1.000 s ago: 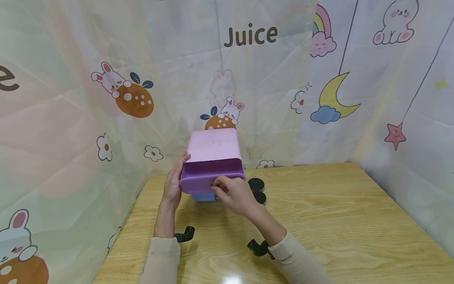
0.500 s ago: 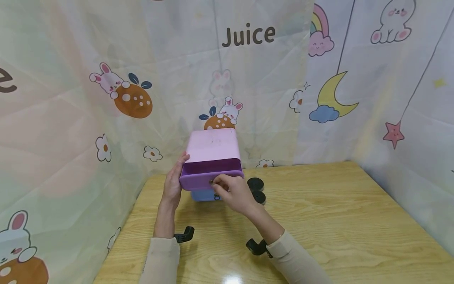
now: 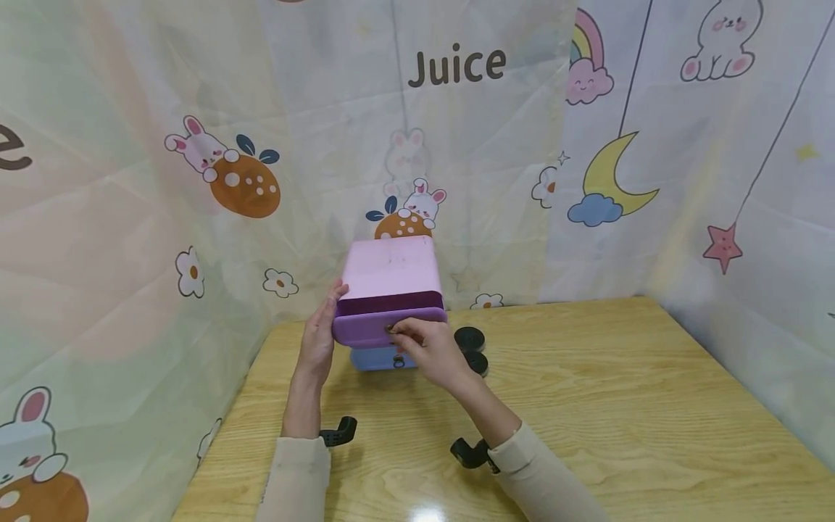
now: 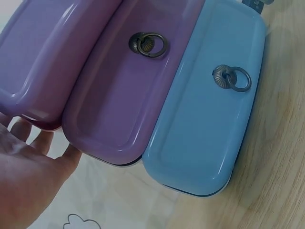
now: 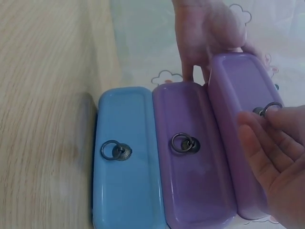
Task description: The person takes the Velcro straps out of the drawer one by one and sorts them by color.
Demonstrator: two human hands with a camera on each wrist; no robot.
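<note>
A small cabinet with a pale pink top (image 3: 391, 264) stands on the table, three drawers stacked in it. Its purple top drawer (image 3: 362, 330) juts out partway, with a dark gap above its front. My right hand (image 3: 432, 353) pinches that drawer's metal ring pull (image 5: 273, 105) between thumb and fingers. Against the cabinet's left side lies my left hand (image 3: 318, 337), fingers extended along the wall near the top drawer. Below, the purple middle drawer (image 4: 107, 102) and the light blue bottom drawer (image 4: 200, 124) sit pushed in, their ring pulls hanging free.
Two black round discs (image 3: 470, 338) lie on the wooden table (image 3: 587, 406) just right of the cabinet. Behind and to the left hangs a printed fabric curtain (image 3: 326, 145). Black wrist-camera mounts (image 3: 339, 433) stick out from both wrists.
The top drawer has slid farther into the cabinet, and the gap above its front is narrower. My right hand has moved forward with the ring pull; the left hand has stayed at the side.
</note>
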